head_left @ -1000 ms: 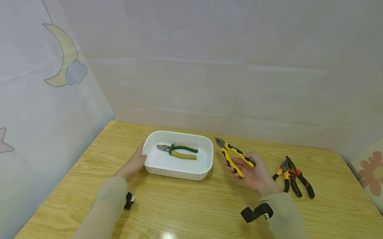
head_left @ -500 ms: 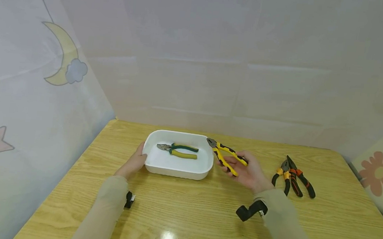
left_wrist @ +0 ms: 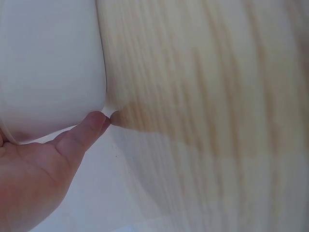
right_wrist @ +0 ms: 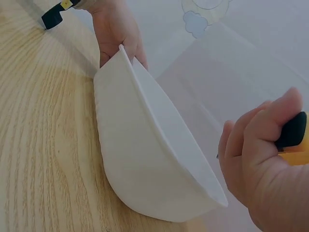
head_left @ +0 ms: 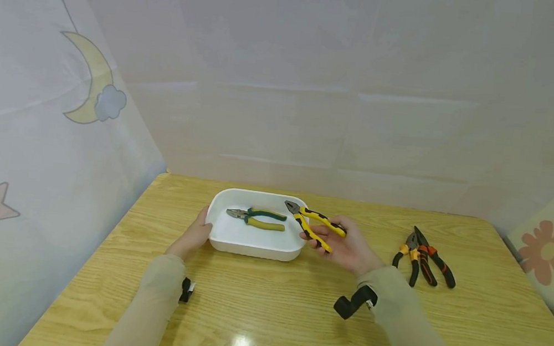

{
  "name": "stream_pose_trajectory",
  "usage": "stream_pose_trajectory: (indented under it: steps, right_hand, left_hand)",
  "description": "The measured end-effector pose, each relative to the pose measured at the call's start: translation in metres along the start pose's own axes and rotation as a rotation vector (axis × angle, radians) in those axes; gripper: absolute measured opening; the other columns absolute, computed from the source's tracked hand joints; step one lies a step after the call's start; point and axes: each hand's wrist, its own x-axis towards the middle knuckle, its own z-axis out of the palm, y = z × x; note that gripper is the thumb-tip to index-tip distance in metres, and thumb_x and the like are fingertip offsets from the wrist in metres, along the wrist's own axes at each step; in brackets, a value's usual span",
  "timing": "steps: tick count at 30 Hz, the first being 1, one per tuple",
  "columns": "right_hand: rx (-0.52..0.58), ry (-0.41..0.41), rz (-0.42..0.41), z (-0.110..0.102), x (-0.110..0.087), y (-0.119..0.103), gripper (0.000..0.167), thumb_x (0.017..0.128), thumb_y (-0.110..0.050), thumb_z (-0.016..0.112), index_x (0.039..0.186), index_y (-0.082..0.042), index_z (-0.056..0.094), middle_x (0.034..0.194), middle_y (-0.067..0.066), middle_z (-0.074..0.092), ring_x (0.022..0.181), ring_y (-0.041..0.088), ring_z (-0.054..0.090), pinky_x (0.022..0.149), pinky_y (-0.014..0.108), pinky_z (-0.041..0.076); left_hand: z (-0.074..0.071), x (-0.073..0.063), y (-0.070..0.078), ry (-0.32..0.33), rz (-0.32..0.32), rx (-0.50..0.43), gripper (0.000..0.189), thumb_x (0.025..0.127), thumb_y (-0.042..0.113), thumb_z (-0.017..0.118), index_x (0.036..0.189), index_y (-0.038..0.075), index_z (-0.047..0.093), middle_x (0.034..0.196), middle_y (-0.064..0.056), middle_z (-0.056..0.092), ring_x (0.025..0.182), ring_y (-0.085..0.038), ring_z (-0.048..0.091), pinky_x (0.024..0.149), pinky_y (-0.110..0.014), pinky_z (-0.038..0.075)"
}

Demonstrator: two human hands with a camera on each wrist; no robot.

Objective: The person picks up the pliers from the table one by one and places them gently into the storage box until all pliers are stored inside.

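A white plastic basin stands on the table, with green-and-yellow pliers lying flat inside. My left hand grips its left end, thumb over the rim; in the left wrist view the same hand lies along the basin's outer wall. Yellow-and-black pliers are held by one handle in my right hand. Their handles are spread and their head hangs over the basin's right rim. In the right wrist view, curled fingers hide most of these pliers.
To the right lie pliers with orange-and-black handles and long-nose pliers with red-and-black handles, their heads close together. Wooden tabletop spreads in front of the basin. A pale sheet hangs behind the table.
My right hand has moved left with the yellow-and-black pliers, bringing their head from beside the basin to above its right end. The left hand and basin stay in place.
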Motion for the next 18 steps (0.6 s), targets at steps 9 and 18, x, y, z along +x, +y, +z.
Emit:
stream_pose_trajectory:
  steps: [9, 18]
  right_hand:
    - [-0.023, 0.003, 0.009, 0.008, 0.011, 0.003, 0.052, 0.103, -0.026, 0.02, 0.097, 0.004, 0.062, 0.114, 0.025, 0.06, 0.08, 0.021, 0.054, 0.062, 0.023, 0.046]
    - [-0.044, -0.012, 0.033, 0.013, 0.021, 0.004, 0.052, 0.103, -0.026, 0.02, 0.101, 0.007, 0.06, 0.112, 0.026, 0.061, 0.076, 0.02, 0.055, 0.057, 0.02, 0.047]
  left_hand:
    - [0.0, 0.0, -0.001, -0.001, 0.01, -0.004, 0.059, 0.103, 0.004, 0.019, 0.153, 0.001, -0.012, 0.16, -0.02, -0.011, 0.146, -0.037, -0.01, 0.116, -0.053, -0.002]
    - [0.001, 0.0, -0.001, 0.005, 0.014, -0.01, 0.059, 0.103, 0.004, 0.02, 0.153, 0.0, -0.012, 0.16, -0.021, -0.012, 0.146, -0.037, -0.01, 0.117, -0.052, -0.002]
